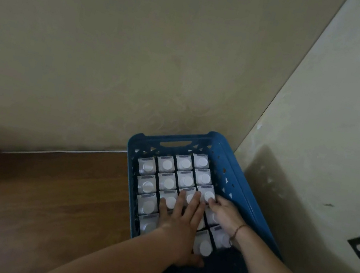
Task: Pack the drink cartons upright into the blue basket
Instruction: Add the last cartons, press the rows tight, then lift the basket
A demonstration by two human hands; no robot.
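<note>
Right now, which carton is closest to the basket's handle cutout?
The carton in the far row, third from the left, white cap up. It sits right below the handle slot of the blue basket; its row-mates lie off to either side.

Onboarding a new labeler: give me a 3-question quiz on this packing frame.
1. True or false: the cartons stand upright, white caps up.
2. How many cartons span one row across the blue basket? A) two B) four C) six
3. Which wrist wears the bracelet?

Key: 1 true. 2 B. 3 the right; the right hand and left hand both lie flat on the carton tops, no closed grip visible.
</note>
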